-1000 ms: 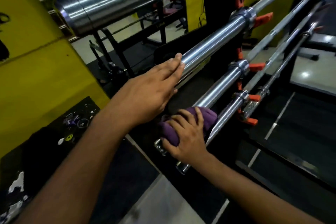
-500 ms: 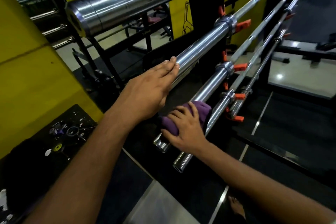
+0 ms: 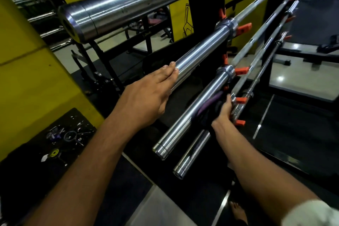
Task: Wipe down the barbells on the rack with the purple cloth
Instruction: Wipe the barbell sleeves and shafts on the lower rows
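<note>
From my feed, the left hand (image 3: 146, 95) lies flat, fingers straight, on the sleeve of the second barbell (image 3: 200, 53) at the frame's centre, while a thick top barbell (image 3: 139, 3) crosses the upper left. Just right of centre, the right hand (image 3: 224, 110) grips the purple cloth (image 3: 209, 104) bunched between the third barbell (image 3: 194, 115) and the lowest barbell (image 3: 190, 154), near the orange pegs (image 3: 242, 70) of the black rack (image 3: 200, 11). A yellow wall (image 3: 27, 71) fills the left edge.
</note>
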